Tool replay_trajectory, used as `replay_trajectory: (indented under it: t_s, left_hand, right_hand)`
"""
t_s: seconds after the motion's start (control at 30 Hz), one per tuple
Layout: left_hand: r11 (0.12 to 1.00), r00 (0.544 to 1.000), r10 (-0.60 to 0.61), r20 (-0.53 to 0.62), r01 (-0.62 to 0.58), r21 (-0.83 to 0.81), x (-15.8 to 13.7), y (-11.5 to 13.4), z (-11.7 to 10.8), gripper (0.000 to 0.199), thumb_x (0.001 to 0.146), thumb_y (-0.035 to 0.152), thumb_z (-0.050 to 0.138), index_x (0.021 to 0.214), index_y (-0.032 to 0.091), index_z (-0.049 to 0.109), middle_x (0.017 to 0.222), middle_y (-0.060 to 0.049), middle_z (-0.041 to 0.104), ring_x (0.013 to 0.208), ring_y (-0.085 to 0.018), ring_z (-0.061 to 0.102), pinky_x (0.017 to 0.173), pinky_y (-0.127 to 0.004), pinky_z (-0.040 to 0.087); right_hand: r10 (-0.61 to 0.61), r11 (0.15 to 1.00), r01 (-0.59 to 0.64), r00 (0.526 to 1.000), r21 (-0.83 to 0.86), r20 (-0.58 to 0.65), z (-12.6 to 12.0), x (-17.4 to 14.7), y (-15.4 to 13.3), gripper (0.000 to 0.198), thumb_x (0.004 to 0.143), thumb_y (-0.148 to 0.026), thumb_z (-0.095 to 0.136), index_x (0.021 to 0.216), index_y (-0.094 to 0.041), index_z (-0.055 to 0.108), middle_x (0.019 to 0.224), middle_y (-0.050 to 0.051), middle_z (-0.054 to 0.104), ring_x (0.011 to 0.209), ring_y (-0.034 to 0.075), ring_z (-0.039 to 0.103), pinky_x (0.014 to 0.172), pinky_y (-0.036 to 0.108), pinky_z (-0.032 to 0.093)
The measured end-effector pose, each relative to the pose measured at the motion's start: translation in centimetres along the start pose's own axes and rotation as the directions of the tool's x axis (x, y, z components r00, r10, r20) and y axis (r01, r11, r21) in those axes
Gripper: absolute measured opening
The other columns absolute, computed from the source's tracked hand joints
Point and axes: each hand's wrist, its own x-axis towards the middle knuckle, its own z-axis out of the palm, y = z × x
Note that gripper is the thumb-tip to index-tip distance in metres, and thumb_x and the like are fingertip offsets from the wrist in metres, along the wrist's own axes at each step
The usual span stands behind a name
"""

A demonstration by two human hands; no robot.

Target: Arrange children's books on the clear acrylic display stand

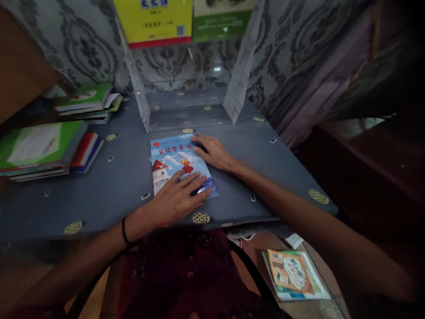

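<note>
A thin blue storybook point(172, 159) with red Chinese lettering, white birds and a red-roofed tower on its cover lies closed on the table near its front edge. Across the lower part of the cover rests my left hand point(179, 195), palm down with its fingers spread. My right hand point(212, 150) lies at the book's upper right edge, fingers loosely bent over the corner and nothing visibly gripped. Parts of the cover are hidden under both hands.
Book stacks point(43, 146) stand at the left, with another stack point(88, 102) behind. A clear acrylic rack point(237, 84) at the back holds a yellow book point(156, 24) and a green one point(222, 26). Lower right, books point(292, 272) lie below the table point(126, 177).
</note>
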Motion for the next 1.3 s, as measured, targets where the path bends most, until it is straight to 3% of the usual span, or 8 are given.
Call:
replay_trajectory:
  t_s: [0.1,0.2,0.3,0.4,0.63,1.03,1.17,1.3]
  left_hand:
    - [0.977,0.971,-0.211,-0.114,0.208,-0.039,-3.1,0.7,-0.5,0.037,0.107,0.034,0.04,0.136,0.019,0.056,0.144,-0.014,0.06,0.135,-0.029,0.054,0.111,-0.053,0.044]
    - [0.918,0.887,-0.396,-0.237,0.383,-0.103,-6.8,1.3,-0.7,0.037,0.107,0.035,0.039,0.135,0.017,0.057,0.137,-0.014,0.064,0.125,-0.027,0.061,0.104,-0.049,0.052]
    - [0.886,0.829,-0.463,-0.313,0.444,-0.135,-9.7,2.1,-0.2,0.034,0.106,0.029,0.039,0.131,0.018,0.06,0.131,-0.013,0.068,0.117,-0.025,0.066,0.1,-0.047,0.055]
    - [0.882,0.818,-0.466,-0.338,0.459,-0.106,-10.8,3.1,0.8,0.034,0.106,0.023,0.039,0.133,0.018,0.06,0.134,-0.013,0.067,0.122,-0.025,0.065,0.106,-0.051,0.051]
    - [0.857,0.791,-0.503,-0.35,0.509,-0.081,-10.6,3.6,1.4,0.035,0.104,0.02,0.044,0.135,0.02,0.059,0.137,-0.011,0.067,0.126,-0.026,0.063,0.105,-0.051,0.052]
    - [0.778,0.727,-0.626,-0.282,0.609,-0.156,-8.9,3.4,1.8,0.037,0.105,0.034,0.041,0.134,0.017,0.058,0.14,-0.017,0.063,0.142,-0.032,0.049,0.111,-0.059,0.047]
    - [0.716,0.696,-0.69,-0.199,0.616,-0.329,-7.9,2.8,1.5,0.043,0.105,0.037,0.043,0.143,0.019,0.051,0.148,-0.015,0.057,0.147,-0.032,0.041,0.115,-0.06,0.041]
    - [0.514,0.591,-0.797,-0.128,0.551,-0.657,-7.4,1.6,1.0,0.047,0.102,0.042,0.046,0.143,0.02,0.051,0.146,-0.015,0.059,0.139,-0.032,0.052,0.113,-0.058,0.045]
  right_hand:
    - [-0.007,0.999,0.006,1.0,-0.031,-0.029,-0.2,-2.7,-4.2,0.042,0.103,-0.037,0.045,0.138,-0.019,0.058,0.144,0.012,0.062,0.144,0.031,0.045,0.118,0.058,0.036]
    - [-0.082,0.996,0.081,0.997,-0.033,-0.016,0.9,-5.9,-9.8,0.045,0.106,-0.035,0.038,0.142,-0.016,0.055,0.152,0.014,0.054,0.147,0.028,0.042,0.12,0.054,0.037]
    - [-0.246,0.966,0.252,0.965,-0.062,0.093,3.0,-8.7,-14.5,0.052,0.106,-0.039,0.04,0.151,-0.012,0.045,0.157,0.015,0.048,0.151,0.026,0.036,0.123,0.05,0.034]
    - [-0.281,0.943,0.303,0.947,-0.137,0.158,4.7,-10.3,-16.4,0.063,0.104,-0.041,0.047,0.158,-0.01,0.033,0.16,0.017,0.042,0.153,0.028,0.031,0.126,0.051,0.029]
    - [-0.242,0.928,0.278,0.956,-0.247,0.166,3.7,-12.0,-15.1,0.07,0.104,-0.035,0.05,0.163,-0.013,0.019,0.161,0.016,0.039,0.153,0.028,0.028,0.125,0.051,0.032]
    - [-0.115,0.941,0.102,0.993,-0.324,-0.022,1.3,-15.9,-10.1,0.075,0.105,-0.027,0.045,0.165,-0.025,0.0,0.16,0.014,0.043,0.149,0.029,0.037,0.115,0.052,0.047]
    - [-0.098,0.974,0.084,0.994,-0.211,-0.057,1.3,-15.7,-10.3,0.074,0.104,-0.027,0.048,0.165,-0.029,0.007,0.16,0.012,0.042,0.147,0.031,0.04,0.112,0.056,0.05]
    - [-0.068,0.991,0.061,0.996,-0.119,-0.057,1.0,-15.7,-10.0,0.072,0.102,-0.03,0.053,0.164,-0.031,0.017,0.161,0.011,0.041,0.145,0.034,0.043,0.112,0.059,0.049]
